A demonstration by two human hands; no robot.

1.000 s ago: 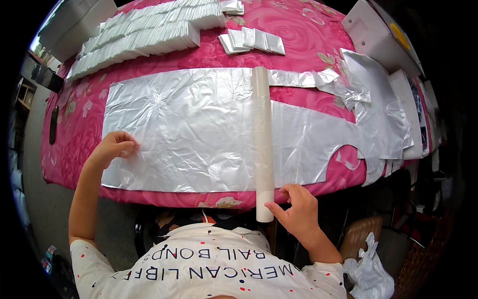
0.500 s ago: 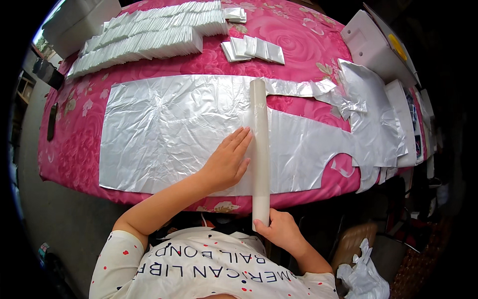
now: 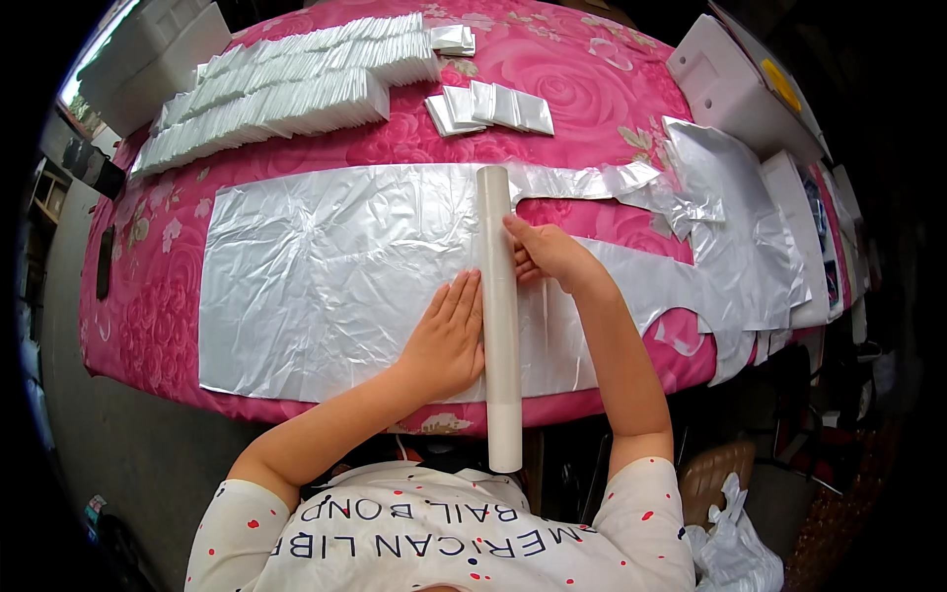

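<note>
A thin silvery-white plastic sheet [image 3: 340, 266], cut like an apron with strap-like ends at the right, lies flat and creased on the table. Across it, pointing toward me, rests a long pale tube [image 3: 502, 335]; its near end sticks out past the table edge. My left hand [image 3: 449, 340] is laid flat on the sheet, fingers stretched out, its side against the tube's left. At the tube's far right side is my right hand [image 3: 547, 255], thumb touching the tube and fingers curled below it. What those fingers pinch, if anything, is hidden.
Long rows of folded white packets [image 3: 286, 99] stand at the back left, beside a white foam box [image 3: 153, 64]. Several silvery folded packets [image 3: 498, 107] lie far centre. More plastic sheets [image 3: 735, 237] are heaped right, near another foam box [image 3: 735, 84]. A dark phone-like object [image 3: 105, 262] lies left.
My right hand has left the tube's near end and moved up to its far right side. My left hand stays flat beside the tube. The view has shifted slightly.
</note>
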